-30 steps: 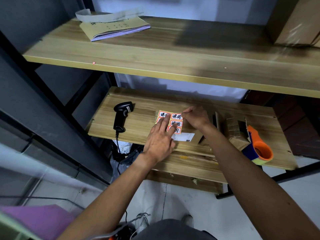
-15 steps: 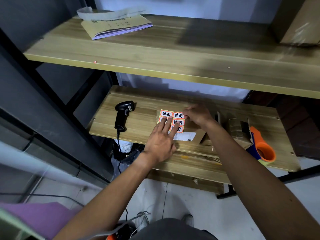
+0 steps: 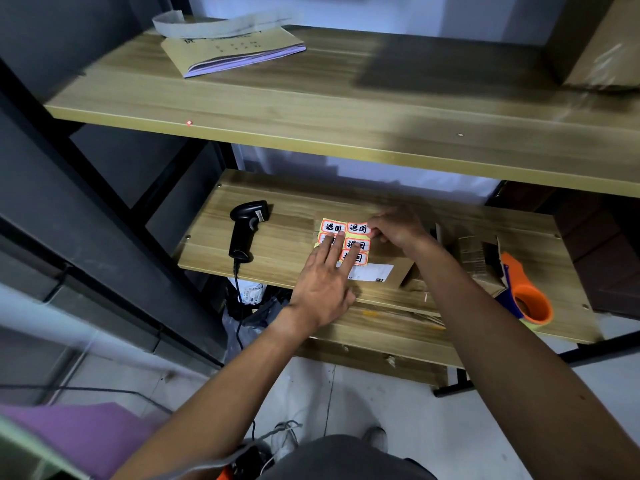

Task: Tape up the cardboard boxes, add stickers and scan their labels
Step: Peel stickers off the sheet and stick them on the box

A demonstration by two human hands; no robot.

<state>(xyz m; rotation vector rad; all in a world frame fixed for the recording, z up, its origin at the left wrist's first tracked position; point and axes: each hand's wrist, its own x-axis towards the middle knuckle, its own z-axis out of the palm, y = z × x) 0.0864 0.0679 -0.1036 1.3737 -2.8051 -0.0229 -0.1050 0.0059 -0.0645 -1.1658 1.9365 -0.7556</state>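
Left hand (image 3: 320, 285) still pressing sticker sheet (image 3: 335, 227), right hand (image 3: 398, 231) pinching edge

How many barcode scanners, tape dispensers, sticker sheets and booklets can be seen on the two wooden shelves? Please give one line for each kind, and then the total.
barcode scanner: 1
tape dispenser: 1
sticker sheet: 1
booklet: 1
Total: 4
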